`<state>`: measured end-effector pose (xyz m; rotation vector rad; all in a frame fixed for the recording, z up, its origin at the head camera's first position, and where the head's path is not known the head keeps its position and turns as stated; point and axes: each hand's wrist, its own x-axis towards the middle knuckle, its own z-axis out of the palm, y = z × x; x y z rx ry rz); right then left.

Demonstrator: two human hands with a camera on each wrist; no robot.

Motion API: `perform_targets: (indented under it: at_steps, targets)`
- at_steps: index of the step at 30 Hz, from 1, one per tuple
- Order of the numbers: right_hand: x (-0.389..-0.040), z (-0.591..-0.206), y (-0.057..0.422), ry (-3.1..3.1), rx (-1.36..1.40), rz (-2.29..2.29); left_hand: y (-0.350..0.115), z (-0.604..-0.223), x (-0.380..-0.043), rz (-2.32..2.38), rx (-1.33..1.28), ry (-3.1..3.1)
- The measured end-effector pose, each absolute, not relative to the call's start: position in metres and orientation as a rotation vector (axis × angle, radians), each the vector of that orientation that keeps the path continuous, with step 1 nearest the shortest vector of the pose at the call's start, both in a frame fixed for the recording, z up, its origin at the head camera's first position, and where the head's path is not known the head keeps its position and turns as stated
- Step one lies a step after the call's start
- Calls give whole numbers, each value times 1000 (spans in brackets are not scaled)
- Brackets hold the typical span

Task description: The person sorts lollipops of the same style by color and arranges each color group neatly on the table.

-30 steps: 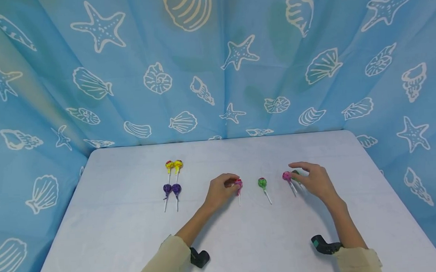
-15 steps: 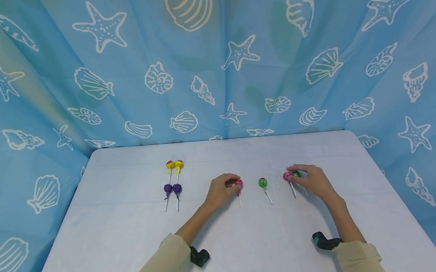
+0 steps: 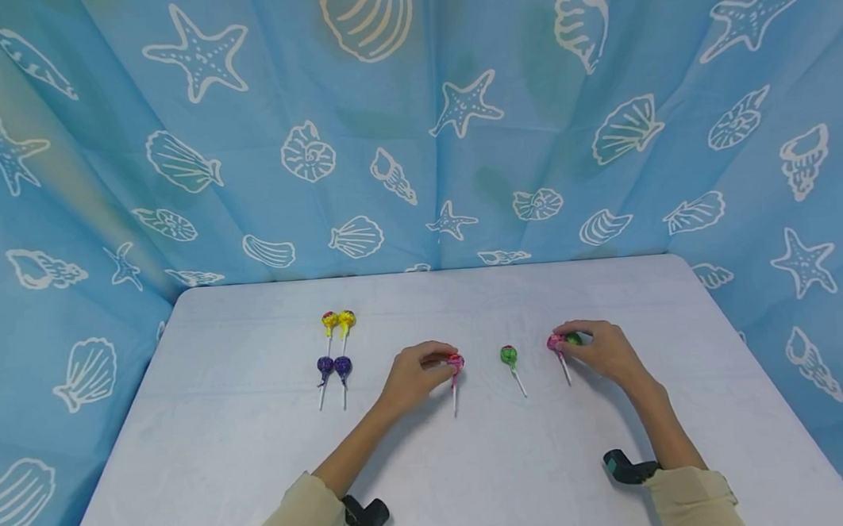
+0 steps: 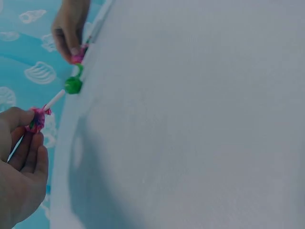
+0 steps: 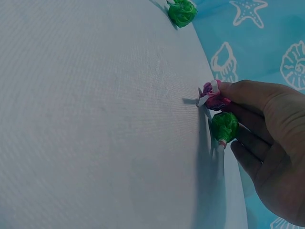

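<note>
Between thumb and fingers, my left hand (image 3: 412, 381) pinches a pink lollipop (image 3: 456, 362) by its wrapped head; the stick points toward me. In the left wrist view this lollipop (image 4: 37, 121) looks raised off the table. My right hand (image 3: 607, 354) pinches another pink lollipop (image 3: 555, 342) at the head. Right beside that one is a green lollipop (image 5: 225, 126), close to my right fingertips and partly hidden by the hand in the head view. A second green lollipop (image 3: 508, 355) lies on the table between both hands.
To the left, two yellow lollipops (image 3: 346, 319) lie side by side, with two purple lollipops (image 3: 343, 366) just in front of them. A white cloth covers the table (image 3: 433, 485). Behind it hangs a blue curtain (image 3: 385, 122) with shell and starfish prints.
My left hand has shifted left and slightly toward me, carrying its pink lollipop. On the right, my thumb has moved left from the green lollipop onto the pink one.
</note>
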<state>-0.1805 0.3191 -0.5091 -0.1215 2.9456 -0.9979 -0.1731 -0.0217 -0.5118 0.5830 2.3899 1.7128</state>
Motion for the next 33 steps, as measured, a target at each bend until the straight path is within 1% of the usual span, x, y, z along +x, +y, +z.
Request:
perform_targets:
  at_steps: [8,16,23,30,33]
  targets:
    - [-180,-508,318,2944,-137,-999,-66,-492,-146,1796,555,2338]
    - [-180,-508,316,2940,-126,-1008,-115,-493,-122,1701,499,2443]
    - [-181,-507,315,2938,-112,-1007,-156,-492,-103,1623,382,2562]
    - [-181,-509,317,2933,-106,-1000,-187,-498,-91,1542,150,2661]
    - [-181,-510,317,2935,-103,-997,-194,-502,-88,1519,148,2705]
